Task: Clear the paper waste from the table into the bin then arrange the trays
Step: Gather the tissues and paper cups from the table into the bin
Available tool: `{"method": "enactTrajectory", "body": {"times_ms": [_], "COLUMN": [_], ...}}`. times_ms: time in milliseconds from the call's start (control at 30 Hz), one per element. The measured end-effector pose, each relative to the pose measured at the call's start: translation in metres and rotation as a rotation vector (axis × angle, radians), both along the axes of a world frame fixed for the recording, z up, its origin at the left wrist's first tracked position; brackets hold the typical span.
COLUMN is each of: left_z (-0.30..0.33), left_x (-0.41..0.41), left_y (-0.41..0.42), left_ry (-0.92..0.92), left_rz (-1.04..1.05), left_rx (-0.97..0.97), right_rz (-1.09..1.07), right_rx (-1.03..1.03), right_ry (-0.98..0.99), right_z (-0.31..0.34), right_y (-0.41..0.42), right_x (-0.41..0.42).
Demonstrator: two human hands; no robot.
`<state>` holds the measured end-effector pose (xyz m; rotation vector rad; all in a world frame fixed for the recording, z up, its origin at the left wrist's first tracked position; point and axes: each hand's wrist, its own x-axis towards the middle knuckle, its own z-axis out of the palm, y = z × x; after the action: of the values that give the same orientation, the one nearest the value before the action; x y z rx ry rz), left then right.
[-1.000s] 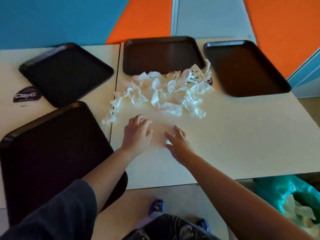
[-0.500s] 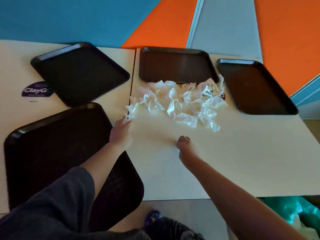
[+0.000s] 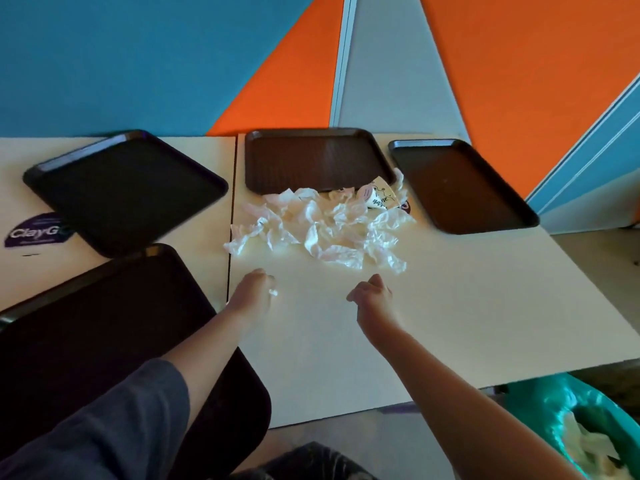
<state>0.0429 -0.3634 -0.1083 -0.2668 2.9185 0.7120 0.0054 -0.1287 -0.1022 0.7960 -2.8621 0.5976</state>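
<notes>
**Hands just short of the paper pile**

Both hands are over the table (image 3: 450,306), near of a pile of crumpled paper (image 3: 322,230). The left hand (image 3: 251,292) has its fingers curled down, and a small white scrap (image 3: 273,292) shows at its fingertips; whether they pinch it or only touch it cannot be told. The right hand (image 3: 372,295) has its fingers loosely curled and holds nothing.

The pile lies mid-table, its far edge touching the middle tray (image 3: 311,157). A printed paper cup (image 3: 375,197) lies on its side at the pile's far right, between the middle tray and the right tray (image 3: 460,188).

On the left, a far-left tray (image 3: 124,188) sits turned at an angle, partly covering a purple sticker (image 3: 31,232). A large near tray (image 3: 104,341) overhangs the table's near edge under the left forearm.

At the near right, below the table, stands a bin lined with a teal bag (image 3: 554,400), with white paper already inside.
</notes>
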Motion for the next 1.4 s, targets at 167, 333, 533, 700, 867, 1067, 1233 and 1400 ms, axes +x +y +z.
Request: {"method": "enactTrajectory", "body": {"times_ms": [167, 333, 533, 700, 867, 1067, 1233, 1400], "left_z": [0.029, 0.054, 0.062, 0.073, 0.07, 0.06, 0.046, 0.029], "left_x": [-0.015, -0.029, -0.037, -0.039, -0.036, -0.015, 0.002, 0.011], "left_y": [0.048, 0.097, 0.172, 0.255, 0.353, 0.468, 0.536, 0.574], "left_ry": [0.152, 0.239, 0.181, 0.149, 0.112, 0.023, -0.06, -0.196], "left_rz": [-0.114, -0.211, -0.352, -0.466, -0.607, -0.728, -0.799, -0.851], "left_rx": [0.089, 0.209, 0.257, 0.314, 0.29, 0.369, 0.411, 0.384], "right_rz": [-0.099, -0.173, -0.32, -0.504, -0.727, -0.973, -1.024, -1.03], "right_rx": [-0.21, -0.258, -0.266, -0.26, -0.259, -0.238, -0.172, -0.152], "right_ry": [-0.018, 0.031, 0.009, -0.055, -0.166, -0.315, -0.513, -0.6], "right_z": [0.014, 0.028, 0.029, 0.03, 0.021, -0.005, -0.022, -0.031], "right_y": [0.02, 0.054, 0.127, 0.207, 0.298, 0.399, 0.455, 0.49], "right_x": [-0.006, 0.001, 0.022, 0.042, 0.077, 0.126, 0.155, 0.168]}}
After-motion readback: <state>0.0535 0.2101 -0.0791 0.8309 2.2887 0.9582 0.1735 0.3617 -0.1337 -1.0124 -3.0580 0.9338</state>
